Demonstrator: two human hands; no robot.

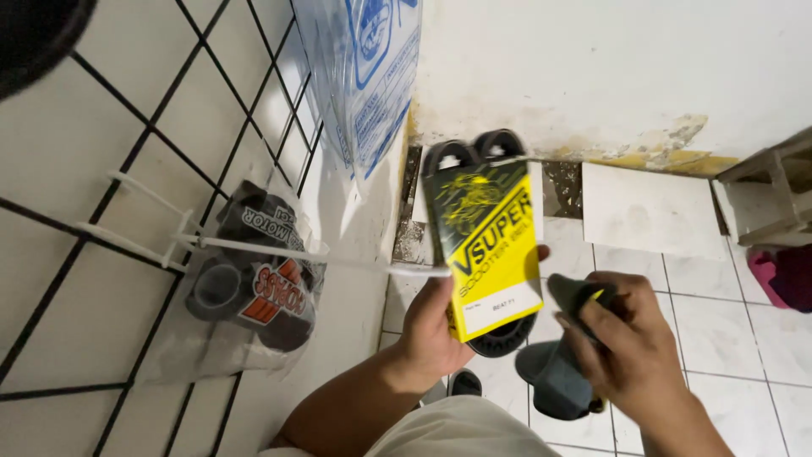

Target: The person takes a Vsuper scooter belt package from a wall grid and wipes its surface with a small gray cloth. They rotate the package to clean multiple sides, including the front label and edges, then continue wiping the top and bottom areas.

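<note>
The left hand [436,326] gripped the yellow belt package [491,245] only at its near edge and the right hand [630,347] was closed on a grey cloth [562,364], so the package could slip onto the floor tiles [727,330].

Open air between wire grid panel [127,169] and tiled floor [719,330], right of the white hook [279,251]. Hook tip just beside the yellow-sleeved drive belt [489,245] held in left hand [436,330]. Bagged parts [254,288] hanging on the hook block its left side. Clear printed bag [368,76] hanging above. Right hand [630,347], closed on a dark cloth [558,372], fills lower right. Wooden stool [774,195] against wall, well apart.
</note>
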